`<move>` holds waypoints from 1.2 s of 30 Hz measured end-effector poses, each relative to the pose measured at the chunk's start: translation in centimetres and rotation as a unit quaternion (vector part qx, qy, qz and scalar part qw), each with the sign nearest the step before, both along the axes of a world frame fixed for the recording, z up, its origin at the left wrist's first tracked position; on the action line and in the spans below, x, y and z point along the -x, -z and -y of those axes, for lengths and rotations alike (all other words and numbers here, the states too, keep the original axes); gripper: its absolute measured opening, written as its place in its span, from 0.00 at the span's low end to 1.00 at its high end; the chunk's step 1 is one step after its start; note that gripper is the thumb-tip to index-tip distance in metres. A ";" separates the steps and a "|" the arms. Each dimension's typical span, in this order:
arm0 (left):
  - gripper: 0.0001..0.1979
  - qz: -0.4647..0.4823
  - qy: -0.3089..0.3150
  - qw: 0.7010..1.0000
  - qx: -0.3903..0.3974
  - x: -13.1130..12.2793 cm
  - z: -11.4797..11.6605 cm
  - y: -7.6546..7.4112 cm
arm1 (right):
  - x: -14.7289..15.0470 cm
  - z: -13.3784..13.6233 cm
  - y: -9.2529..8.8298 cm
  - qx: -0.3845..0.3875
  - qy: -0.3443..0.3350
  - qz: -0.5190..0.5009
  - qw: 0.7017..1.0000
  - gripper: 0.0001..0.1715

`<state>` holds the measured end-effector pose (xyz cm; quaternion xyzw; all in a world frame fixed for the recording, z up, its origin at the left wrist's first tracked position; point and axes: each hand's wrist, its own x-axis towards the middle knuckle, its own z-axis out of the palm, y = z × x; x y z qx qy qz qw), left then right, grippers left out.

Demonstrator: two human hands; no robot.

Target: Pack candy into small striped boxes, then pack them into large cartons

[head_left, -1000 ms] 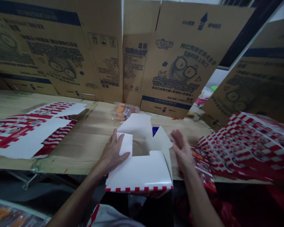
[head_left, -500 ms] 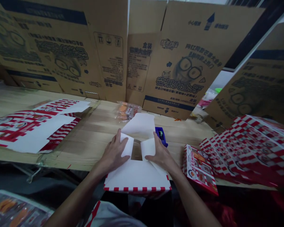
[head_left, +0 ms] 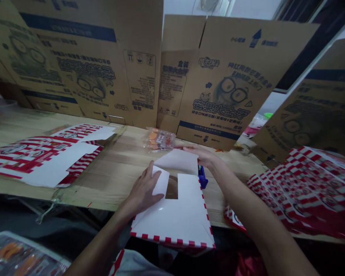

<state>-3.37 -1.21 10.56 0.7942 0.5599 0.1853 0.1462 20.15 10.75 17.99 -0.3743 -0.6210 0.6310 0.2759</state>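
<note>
A white carton with a red-and-white checked edge [head_left: 181, 220] lies in front of me at the table's near side, its side flaps folded inward around a gap. My left hand [head_left: 145, 189] rests on the left flap, thumb and fingers spread. Behind the raised far flap [head_left: 178, 161] is my right hand [head_left: 204, 156], its fingers stretched out along the flap's back; the flap partly hides them. Just right of the carton, a blue tape dispenser [head_left: 202, 178] is partly covered by the flap and my right forearm. A clear packet with orange pieces [head_left: 160, 140] lies beyond the far flap.
Flat printed red-and-white carton sheets [head_left: 46, 153] lie on the left of the table. More checked cartons [head_left: 301, 195] are stacked at right. Tall brown cardboard panels [head_left: 218, 84] stand along the back. A tub of packaged food [head_left: 25, 255] sits low at left.
My right hand has left the right flap and moved up and away, behind the far flap. The right flap now lies flat. My left hand stays on the left flap.
</note>
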 end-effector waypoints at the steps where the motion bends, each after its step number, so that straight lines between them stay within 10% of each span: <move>1: 0.29 0.010 -0.001 1.000 0.004 0.0 -0.1 0.0 | 0.2 0.7 0.2 -0.026 -0.046 0.024 0.998 0.40; 10: 0.15 0.327 -0.093 0.941 -0.007 -0.4 -1.0 1.1 | 0.6 6.2 4.1 -0.299 -0.118 0.344 0.882 0.55; 16: 0.18 0.330 -0.097 0.938 0.032 -0.7 -1.3 1.6 | 1.6 7.8 6.4 -0.380 -0.079 0.435 0.812 0.60; 25: 0.28 0.460 -0.125 0.865 0.157 -0.7 -0.9 4.0 | -0.6 7.4 4.3 -0.290 -0.182 0.290 0.893 0.49; 30: 0.35 0.465 -0.117 0.862 0.166 -1.2 -0.2 3.3 | -0.3 8.2 4.5 -0.295 -0.165 0.306 0.890 0.57; 33: 0.38 0.469 -0.082 0.852 0.216 -1.1 0.1 2.4 | -1.2 7.3 3.9 -0.210 -0.192 0.198 0.938 0.46; 36: 0.37 0.479 -0.091 0.844 0.224 -0.6 0.3 2.1 | -3.4 6.2 3.8 -0.153 -0.038 0.078 0.984 0.34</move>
